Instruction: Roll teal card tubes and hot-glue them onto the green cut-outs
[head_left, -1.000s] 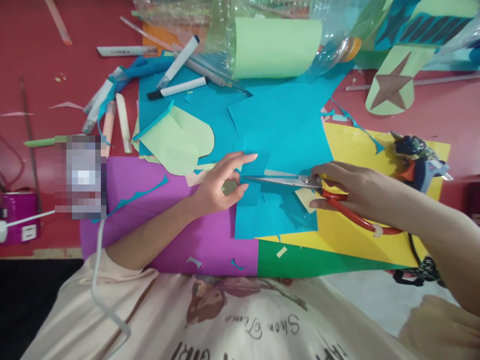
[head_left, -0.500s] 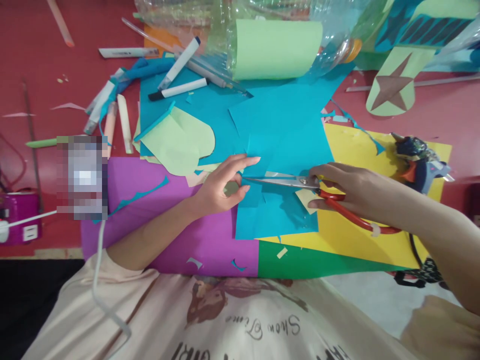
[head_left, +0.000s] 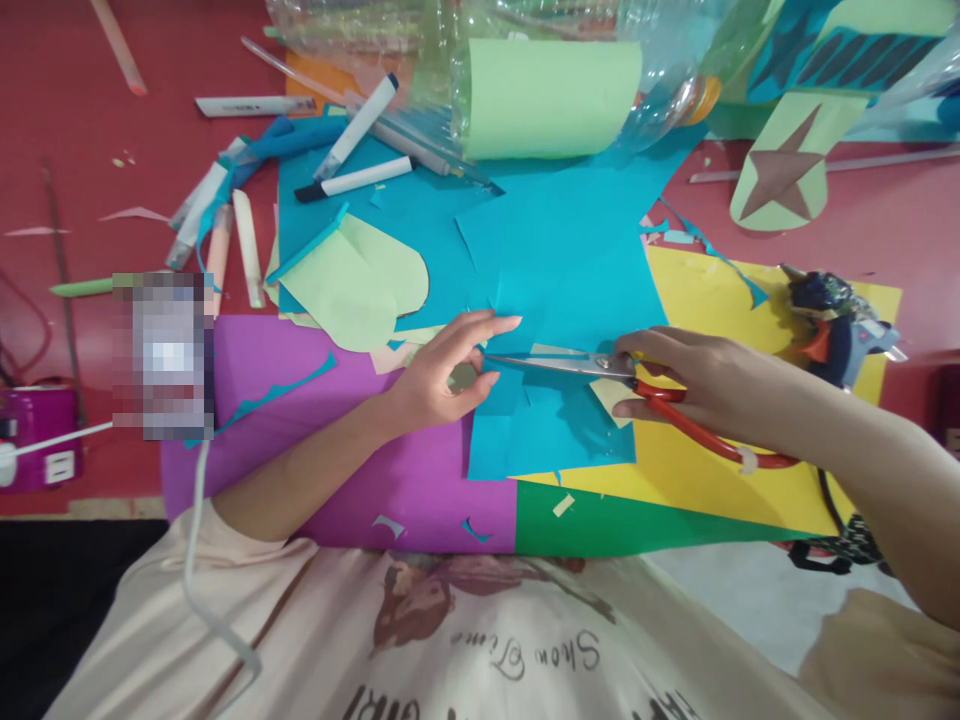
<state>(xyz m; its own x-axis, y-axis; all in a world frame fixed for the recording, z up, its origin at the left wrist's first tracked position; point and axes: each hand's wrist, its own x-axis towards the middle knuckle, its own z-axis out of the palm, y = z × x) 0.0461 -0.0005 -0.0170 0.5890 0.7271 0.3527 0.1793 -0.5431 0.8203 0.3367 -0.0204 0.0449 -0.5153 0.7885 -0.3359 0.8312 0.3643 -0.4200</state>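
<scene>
My right hand (head_left: pixel 694 385) grips red-handled scissors (head_left: pixel 570 365) whose steel blades point left across a sheet of blue paper (head_left: pixel 570 290). The blades are nearly closed in the paper. My left hand (head_left: pixel 442 370) pinches the blue sheet's left edge between thumb and forefinger, just beyond the scissor tips, with the other fingers stretched out. The blue sheet lies over yellow paper (head_left: pixel 705 300), purple paper (head_left: pixel 300 420) and green paper (head_left: pixel 600 520).
A pale green cut shape (head_left: pixel 360 285) lies left of the blue sheet. Several markers (head_left: pixel 352 180) are scattered behind it. A clear plastic bottle holding rolled green paper (head_left: pixel 551 95) lies at the back. A glue gun (head_left: pixel 836 315) rests at the right. Paper scraps dot the red floor.
Almost nothing has changed: the scissors and both hands stay in place on the blue paper, with only a slight shift of the view.
</scene>
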